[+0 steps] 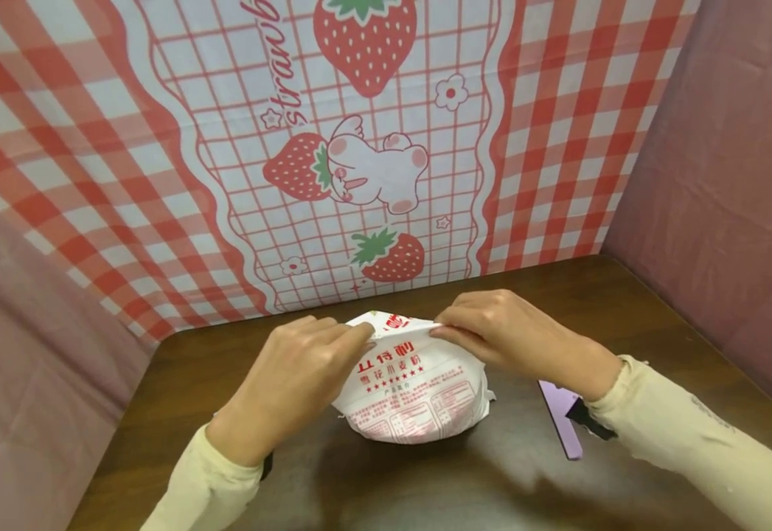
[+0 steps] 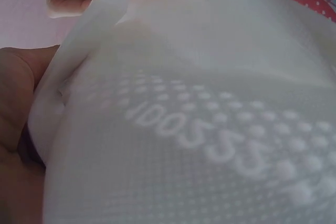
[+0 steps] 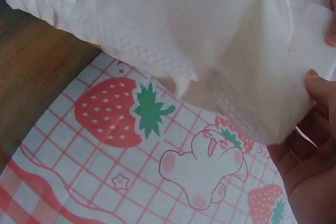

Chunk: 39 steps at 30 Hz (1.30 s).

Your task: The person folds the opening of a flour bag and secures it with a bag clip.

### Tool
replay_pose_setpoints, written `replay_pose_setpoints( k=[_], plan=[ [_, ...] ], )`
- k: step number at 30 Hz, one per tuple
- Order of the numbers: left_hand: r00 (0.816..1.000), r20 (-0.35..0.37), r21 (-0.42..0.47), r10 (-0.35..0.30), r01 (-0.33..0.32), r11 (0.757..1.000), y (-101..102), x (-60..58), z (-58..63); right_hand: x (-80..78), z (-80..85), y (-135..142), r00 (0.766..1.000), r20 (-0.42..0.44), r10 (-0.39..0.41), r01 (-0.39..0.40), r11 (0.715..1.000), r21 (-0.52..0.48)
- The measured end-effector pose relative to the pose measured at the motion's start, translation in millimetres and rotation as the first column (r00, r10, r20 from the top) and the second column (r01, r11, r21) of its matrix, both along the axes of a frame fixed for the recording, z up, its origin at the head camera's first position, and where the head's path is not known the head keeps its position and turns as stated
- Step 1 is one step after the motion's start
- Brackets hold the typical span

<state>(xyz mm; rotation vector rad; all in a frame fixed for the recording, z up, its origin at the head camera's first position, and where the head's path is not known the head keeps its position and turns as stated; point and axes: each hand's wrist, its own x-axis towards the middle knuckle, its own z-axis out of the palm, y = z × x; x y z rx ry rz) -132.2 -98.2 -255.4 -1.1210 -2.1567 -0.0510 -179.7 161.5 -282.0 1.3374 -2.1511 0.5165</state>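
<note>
A white flour bag [image 1: 419, 391] with red printing rises from the table between my hands, its top edge folded over toward me. My left hand [image 1: 306, 369] pinches the fold at its left end, thumb on the near side. At the right end, my right hand [image 1: 512, 332] grips the same fold between thumb and fingers. Close up in the left wrist view, the plastic of the bag [image 2: 184, 129] shows embossed dots and digits beside the left hand [image 2: 18, 114]. From the right wrist, the right hand [image 3: 310, 150] holds the creased upper part of the bag [image 3: 173, 30].
A flat purple object [image 1: 561, 424] with a dark edge lies on the brown wooden table [image 1: 279, 487], partly under the right forearm. Behind the bag hangs a red-and-white strawberry cloth [image 1: 452, 177]. Pink cloth walls [image 1: 731, 184] flank both sides.
</note>
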Motion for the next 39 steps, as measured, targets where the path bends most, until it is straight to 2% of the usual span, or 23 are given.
replay_pose_setpoints(
  k=[3, 10, 18, 25, 29, 39],
  plan=[
    [1.0, 0.014, 0.011, -0.006, 0.006, 1.0, -2, 0.0, -0.4, 0.2, 0.3, 3, 1.0, 0.029, -0.004, 0.004, 1.0, 0.014],
    [1.0, 0.018, 0.022, -0.007, 0.006, 1.0, -3, -0.2, -2.7, 1.3, -4.6, 14, 0.997, 0.018, -0.069, 0.069, 0.997, 0.02],
    [1.0, 0.027, 0.022, -0.009, 0.009, 1.0, -5, 0.3, -5.8, 4.2, -11.9, 23, 0.996, 0.07, -0.059, 0.058, 0.998, 0.022],
    [1.0, 0.015, 0.024, -0.014, 0.014, 1.0, -6, -0.7, -2.7, 2.3, -7.8, 26, 0.997, 0.014, -0.077, 0.076, 0.996, 0.036],
    [1.0, 0.026, 0.035, -0.01, 0.009, 0.999, -8, -0.9, -2.0, 2.1, -9.3, 27, 0.995, 0.013, -0.098, 0.098, 0.994, 0.039],
    [0.997, 0.06, 0.043, -0.045, 0.042, 0.998, -8, -1.1, -3.2, 6.1, -17.9, 36, 0.996, 0.065, -0.057, 0.058, 0.998, -0.007]
  ],
)
